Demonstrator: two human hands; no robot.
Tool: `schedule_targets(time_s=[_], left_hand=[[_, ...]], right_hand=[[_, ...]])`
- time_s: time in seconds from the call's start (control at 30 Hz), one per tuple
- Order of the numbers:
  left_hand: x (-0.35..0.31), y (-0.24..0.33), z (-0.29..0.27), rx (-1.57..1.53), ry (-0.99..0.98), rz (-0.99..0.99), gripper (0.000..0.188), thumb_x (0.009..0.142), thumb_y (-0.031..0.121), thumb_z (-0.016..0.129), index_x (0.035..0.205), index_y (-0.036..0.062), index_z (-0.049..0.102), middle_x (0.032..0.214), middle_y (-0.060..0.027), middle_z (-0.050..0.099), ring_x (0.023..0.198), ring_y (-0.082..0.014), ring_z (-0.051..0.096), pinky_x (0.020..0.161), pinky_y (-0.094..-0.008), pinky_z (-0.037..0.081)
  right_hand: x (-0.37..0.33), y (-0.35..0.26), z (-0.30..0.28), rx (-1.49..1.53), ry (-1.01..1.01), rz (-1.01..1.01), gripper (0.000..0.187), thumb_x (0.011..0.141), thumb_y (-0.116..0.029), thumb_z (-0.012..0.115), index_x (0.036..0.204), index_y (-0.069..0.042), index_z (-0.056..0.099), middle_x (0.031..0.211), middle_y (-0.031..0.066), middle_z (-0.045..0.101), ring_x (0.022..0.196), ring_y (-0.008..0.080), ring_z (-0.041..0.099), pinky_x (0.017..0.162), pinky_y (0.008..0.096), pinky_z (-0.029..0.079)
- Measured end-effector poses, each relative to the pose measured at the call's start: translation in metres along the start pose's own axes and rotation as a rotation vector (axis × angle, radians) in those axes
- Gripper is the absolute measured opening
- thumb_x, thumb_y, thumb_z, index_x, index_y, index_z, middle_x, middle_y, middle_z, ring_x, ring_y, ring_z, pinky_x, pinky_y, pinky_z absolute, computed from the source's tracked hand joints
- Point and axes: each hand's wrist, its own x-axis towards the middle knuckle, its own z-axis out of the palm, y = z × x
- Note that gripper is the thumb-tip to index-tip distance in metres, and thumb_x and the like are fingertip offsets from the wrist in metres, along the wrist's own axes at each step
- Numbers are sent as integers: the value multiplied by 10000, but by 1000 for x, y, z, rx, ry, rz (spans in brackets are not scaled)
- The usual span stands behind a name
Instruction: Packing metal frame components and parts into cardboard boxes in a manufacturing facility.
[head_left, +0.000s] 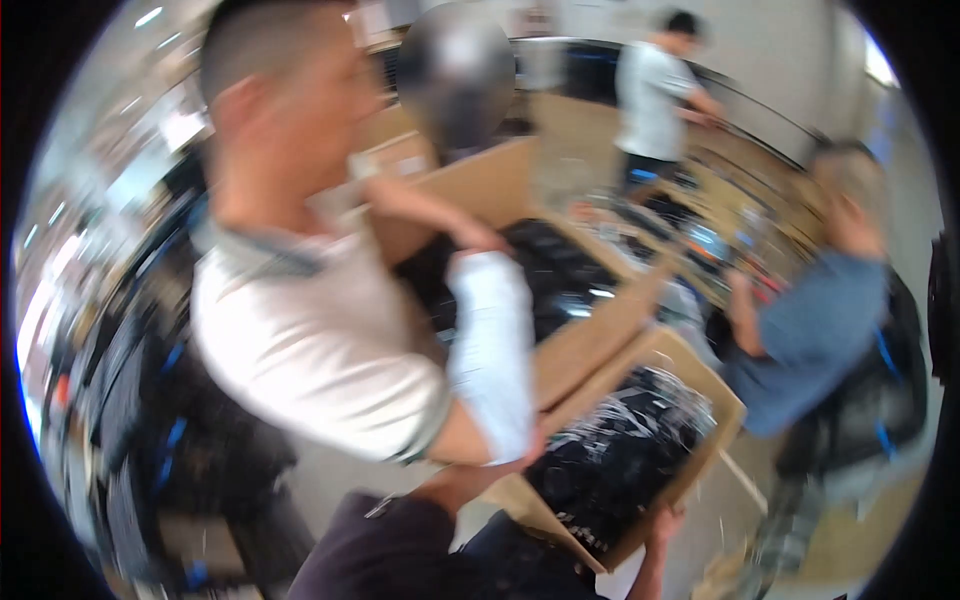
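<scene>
A cardboard box filled with black items in clear plastic wrapping is held tilted in front of me. My left hand is at its left side, partly hidden behind a co-worker's arm and blurred. My right hand is closed on the box's near right side. Just beyond stands a larger cardboard box with black bagged items inside, close against the one I hold. The exact kind of the black items is too blurred to tell.
A co-worker in a light shirt stands close on my left, one arm over the larger box. At right, a person in a blue shirt sits on a black chair. Another person stands at a cluttered workbench. Dark items line the left.
</scene>
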Motion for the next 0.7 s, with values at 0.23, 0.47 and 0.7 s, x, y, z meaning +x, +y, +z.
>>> schedule_targets(time_s=[0.23, 0.47, 0.7], left_hand=[[-46, 17, -52, -116, 189, -158, 214, 926, 280, 609, 954, 77, 669, 833, -119, 679, 755, -306, 647, 742, -494, 527], [-21, 37, -65, -219, 316, -34, 253, 934, 307, 596, 1038, 91, 679, 911, -122, 679, 874, -305, 640, 857, -465, 511], [-10, 36, -28, -321, 397, 84, 309, 942, 333, 583, 1122, 105, 689, 989, -125, 680, 993, -304, 632, 971, -437, 495]], right_hand=[[36, 21, -9, -206, -106, -395, 559, 896, -288, 693, 1299, 88, 605, 1144, 211, 714, 996, 323, 679, 914, 436, 529], [20, -2, 0, -69, -179, -314, 511, 860, -189, 695, 1276, 90, 597, 1127, 177, 674, 979, 292, 642, 875, 412, 540], [11, -14, -4, 14, -314, -234, 406, 843, -243, 708, 1133, 28, 620, 968, 100, 659, 811, 226, 645, 707, 379, 552]])
